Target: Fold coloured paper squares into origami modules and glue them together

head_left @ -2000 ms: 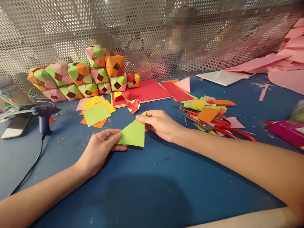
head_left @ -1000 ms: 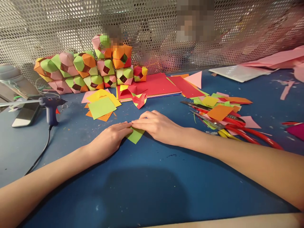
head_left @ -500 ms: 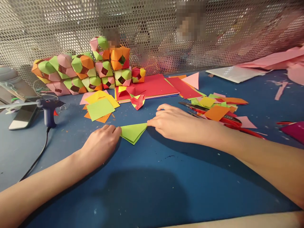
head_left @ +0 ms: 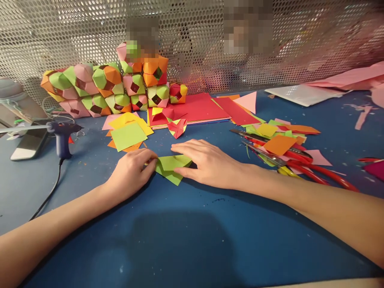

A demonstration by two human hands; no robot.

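Observation:
A folded green paper (head_left: 172,170) lies on the blue table (head_left: 192,228), its lower corner pointing toward me and its upper layer lifted and bent. My left hand (head_left: 132,168) pinches the paper's left corner between thumb and fingers. On the other side, my right hand (head_left: 210,162) reaches over the right part, its fingers stretched out and apart, the thumb on the green paper. Just behind the hands sits a small red and yellow-green folded piece (head_left: 177,128). Green and yellow squares (head_left: 129,136) lie behind my left hand.
Folded paper balls (head_left: 108,80) are stacked against a perforated metal screen (head_left: 198,24). A glue gun (head_left: 63,140) and phone (head_left: 30,142) lie left. Red sheets (head_left: 198,108) are at the back. Scissors (head_left: 309,160) and paper scraps (head_left: 280,144) lie right.
My right hand has moved left over the green paper and its fingers have spread. The paper's upper layer now bends up, where it was a flat triangle. The view has shifted slightly.

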